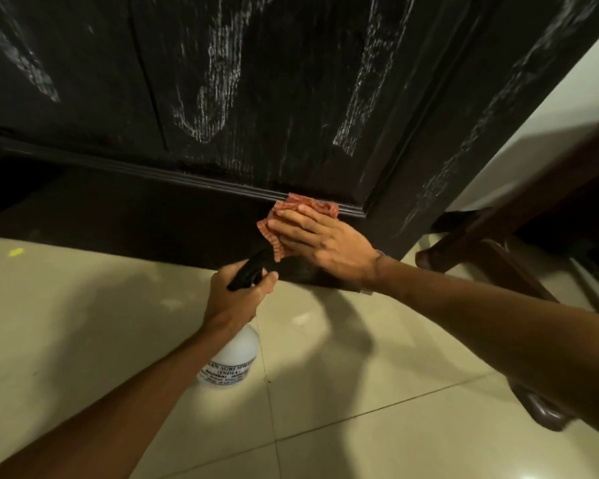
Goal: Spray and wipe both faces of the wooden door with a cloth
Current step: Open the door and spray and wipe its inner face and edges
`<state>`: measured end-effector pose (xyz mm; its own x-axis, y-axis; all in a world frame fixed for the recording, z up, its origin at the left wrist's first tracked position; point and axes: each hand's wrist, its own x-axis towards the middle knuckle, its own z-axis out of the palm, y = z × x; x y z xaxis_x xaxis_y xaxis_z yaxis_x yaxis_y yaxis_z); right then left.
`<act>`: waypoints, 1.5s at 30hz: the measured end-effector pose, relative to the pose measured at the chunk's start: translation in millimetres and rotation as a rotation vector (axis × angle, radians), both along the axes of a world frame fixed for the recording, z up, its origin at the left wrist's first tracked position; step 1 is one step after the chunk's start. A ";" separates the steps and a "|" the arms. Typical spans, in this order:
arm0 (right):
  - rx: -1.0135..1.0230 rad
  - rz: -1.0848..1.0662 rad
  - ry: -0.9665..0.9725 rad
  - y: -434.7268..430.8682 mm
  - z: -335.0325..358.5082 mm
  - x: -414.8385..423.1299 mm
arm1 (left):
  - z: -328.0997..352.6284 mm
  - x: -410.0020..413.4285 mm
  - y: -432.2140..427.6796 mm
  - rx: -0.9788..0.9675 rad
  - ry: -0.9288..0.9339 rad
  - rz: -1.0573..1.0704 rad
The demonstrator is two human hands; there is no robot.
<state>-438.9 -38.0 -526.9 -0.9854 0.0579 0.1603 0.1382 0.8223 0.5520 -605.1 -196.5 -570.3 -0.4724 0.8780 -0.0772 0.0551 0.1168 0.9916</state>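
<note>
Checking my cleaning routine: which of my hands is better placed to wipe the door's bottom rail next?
Right. The right hand presses the cloth flat against the door at its lower moulding, while the left hand grips the spray bottle, off the wood.

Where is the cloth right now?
In the head view, the cloth is right of centre, low on the door, pressed against its moulding under the right hand, just above the bottle in the left hand.

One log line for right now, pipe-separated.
left hand: grips spray bottle | right hand: presses cloth flat on door lower moulding | above: whitish streaks
</note>
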 end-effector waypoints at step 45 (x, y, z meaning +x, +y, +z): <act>-1.106 -1.132 1.974 -31.5 -58.0 81.1 | 7.1 99.9 49.2 -0.126 0.280 -0.301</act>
